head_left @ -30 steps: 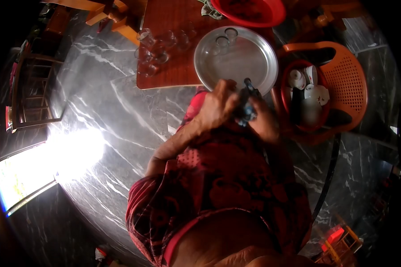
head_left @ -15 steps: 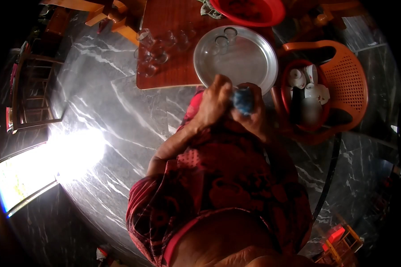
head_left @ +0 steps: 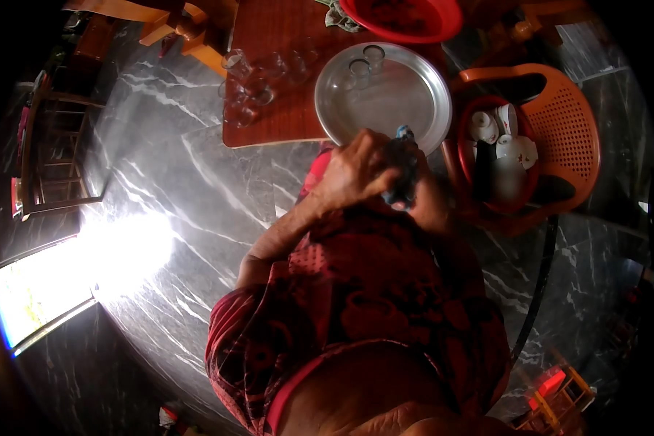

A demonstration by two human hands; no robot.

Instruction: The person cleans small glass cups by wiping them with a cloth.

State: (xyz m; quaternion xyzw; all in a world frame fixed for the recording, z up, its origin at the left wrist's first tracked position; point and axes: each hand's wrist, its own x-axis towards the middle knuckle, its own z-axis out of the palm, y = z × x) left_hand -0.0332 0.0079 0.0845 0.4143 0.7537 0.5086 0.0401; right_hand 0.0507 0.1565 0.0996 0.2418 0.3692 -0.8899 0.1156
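Note:
A dark blue cloth (head_left: 401,163) is bunched between my two hands, just over the near edge of a round metal tray (head_left: 407,91). My left hand (head_left: 356,167) has its fingers curled against the cloth's left side. Wrapped round its right side is my right hand (head_left: 427,196), partly in shadow. Whether anything is inside the cloth cannot be made out. Two small clear glasses (head_left: 366,64) stand at the back left of the tray. Several more clear glasses (head_left: 258,83) are on the brown table (head_left: 283,127) to the left.
A red basin (head_left: 443,22) sits at the table's far edge, beside a crumpled cloth (head_left: 341,17). On the right, an orange plastic chair (head_left: 570,138) holds a red tub (head_left: 529,120) with white cups (head_left: 514,150). A wooden chair (head_left: 142,10) stands at the upper left.
Both hands have shifted and turned around the cloth. Its blue bulk, openly visible half a second ago, is now darker and more covered by fingers, with one end sticking up toward the tray.

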